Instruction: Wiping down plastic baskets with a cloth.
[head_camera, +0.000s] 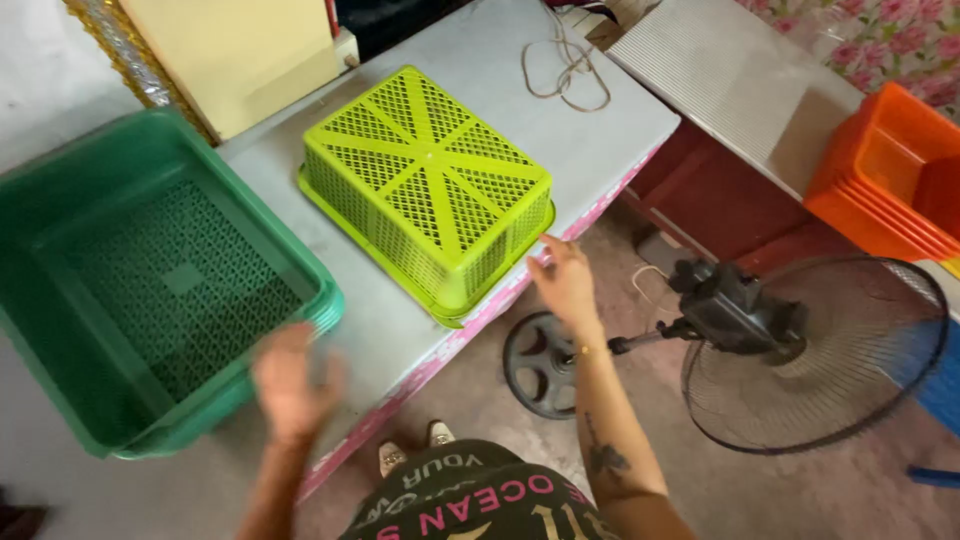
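A pale grey table (600, 120) is seen. A loose loop of cord (566, 70) is laid near its far edge. A cream board (225, 50) is propped at its far left corner. A standing fan (800, 350) with a round base (540, 365) is placed on the floor off the near right edge. Stacked orange crates (890, 175) are set on a neighbouring ribbed surface (730, 80).

1. The lime basket (428, 185) is perforated lattice plastic with a slight sheen.
2. The green tub (150, 280) is smooth, glossy plastic with a grid floor.
3. The table (500, 60) top looks matt grey and smooth.
4. The fan guard (815, 350) is thin metal wire.
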